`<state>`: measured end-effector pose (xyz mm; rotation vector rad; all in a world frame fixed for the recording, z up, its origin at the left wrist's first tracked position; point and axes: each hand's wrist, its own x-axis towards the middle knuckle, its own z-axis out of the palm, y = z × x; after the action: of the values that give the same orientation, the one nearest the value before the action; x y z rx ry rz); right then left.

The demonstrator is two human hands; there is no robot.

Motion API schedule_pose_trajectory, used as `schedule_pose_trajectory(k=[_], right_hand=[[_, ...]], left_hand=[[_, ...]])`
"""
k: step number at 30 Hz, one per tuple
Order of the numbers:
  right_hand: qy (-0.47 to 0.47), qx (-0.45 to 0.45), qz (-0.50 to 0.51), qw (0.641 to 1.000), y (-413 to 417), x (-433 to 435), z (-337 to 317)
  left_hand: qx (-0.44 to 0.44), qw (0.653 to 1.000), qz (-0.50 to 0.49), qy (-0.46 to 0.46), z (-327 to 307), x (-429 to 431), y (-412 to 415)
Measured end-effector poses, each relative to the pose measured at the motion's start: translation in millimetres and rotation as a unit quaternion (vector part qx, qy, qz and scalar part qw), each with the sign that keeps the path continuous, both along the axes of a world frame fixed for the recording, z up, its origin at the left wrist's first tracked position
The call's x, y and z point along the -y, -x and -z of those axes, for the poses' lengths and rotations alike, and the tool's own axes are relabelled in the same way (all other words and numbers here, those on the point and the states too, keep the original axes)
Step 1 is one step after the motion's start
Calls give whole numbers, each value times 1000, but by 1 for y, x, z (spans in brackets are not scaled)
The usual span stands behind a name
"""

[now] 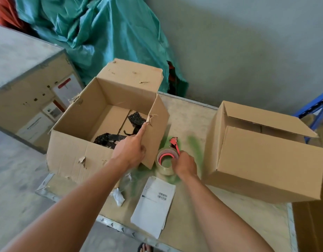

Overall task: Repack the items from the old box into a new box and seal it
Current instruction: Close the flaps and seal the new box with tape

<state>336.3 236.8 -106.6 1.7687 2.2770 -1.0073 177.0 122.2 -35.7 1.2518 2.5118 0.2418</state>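
Papers (153,204), one stack with a barcode label, lie at the near edge of the table (220,206), beside one crumpled plastic scrap (118,196)

Left hand (130,149) rests on the near right corner of the old box (106,124); forefinger stretched out along the torn rim, other fingers curled against the wall, holding nothing. Right hand (184,164) is closed on the rim of the tape roll (166,163), which sits on the table between the two boxes with its red dispenser (175,144) attached; whether the roll is lifted or only touched, cannot tell

Count: boxes 2, tape roll 1, dispenser 1. Old box at the far left corner of the table, flaps open, worn and torn. Dark mesh-like items (118,132) on its floor: at least 2 pieces, possibly 3, exact count unclear. New box (266,157) at the right edge, flaps partly open, contents not visible

Step, as judged: items not yet moved across; tape being picked up or shifted clear. Sealing looks premature

Next move calls for: free both hands, open the new box flaps fully, reach into the old box and carry the dark items over, then close flaps and tape
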Motion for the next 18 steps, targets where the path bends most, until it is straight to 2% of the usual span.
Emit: schedule_pose_trajectory(k=[6, 11, 14, 18], right_hand=[[-53, 42, 26, 997, -29, -10, -31], [-73, 29, 10, 997, -33, -1, -64], [-79, -12, -13, 997, -39, 5, -82], [-88, -108, -15, 990, -57, 0, -117]], left_hand=[[12, 1000, -9, -4, 1, 4, -2], [14, 1000, -9, 17, -8, -2, -4], [29, 999, -6, 41, -16, -4, -3], [24, 998, -17, 53, -20, -5, -7]])
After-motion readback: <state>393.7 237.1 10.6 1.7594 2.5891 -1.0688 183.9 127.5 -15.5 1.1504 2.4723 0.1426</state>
